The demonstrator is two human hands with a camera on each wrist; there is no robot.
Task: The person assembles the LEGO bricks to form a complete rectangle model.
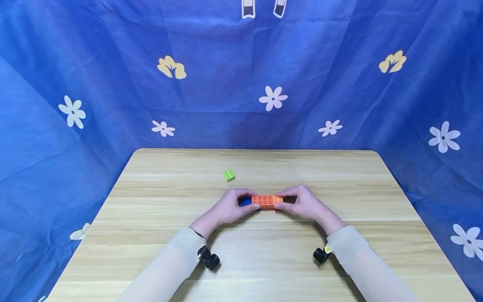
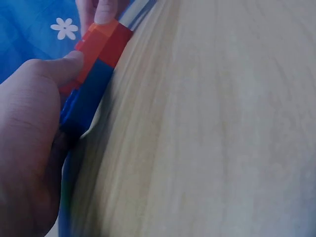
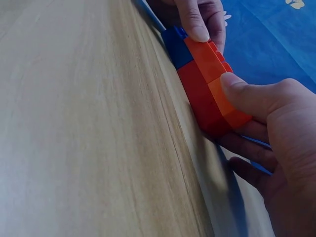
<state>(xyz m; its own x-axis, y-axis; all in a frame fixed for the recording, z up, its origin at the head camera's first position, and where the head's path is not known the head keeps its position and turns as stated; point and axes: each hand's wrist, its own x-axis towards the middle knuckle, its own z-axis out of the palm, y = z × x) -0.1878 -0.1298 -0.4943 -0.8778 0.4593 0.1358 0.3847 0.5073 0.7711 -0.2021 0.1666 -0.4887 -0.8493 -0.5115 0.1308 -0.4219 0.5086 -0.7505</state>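
A two-layer row of building blocks lies across the table between the hands. Its lower layer has a blue block (image 2: 91, 96) at the left end and a red block (image 3: 197, 94) on the right. On top sit a long orange-red block (image 1: 263, 201), bridging blue and red, and a short light-orange block (image 3: 225, 104) at the right end. My left hand (image 1: 231, 205) pinches the row near the orange-red block's left end, thumb on the near side. With thumb and fingers, my right hand (image 1: 305, 204) pinches the light-orange block; its far-side fingers are partly hidden.
A small lime-green block (image 1: 229, 175) lies apart on the wooden table (image 1: 271, 260), behind and left of the hands. A blue flowered cloth (image 1: 219, 105) hangs behind the table's far edge and along its sides.
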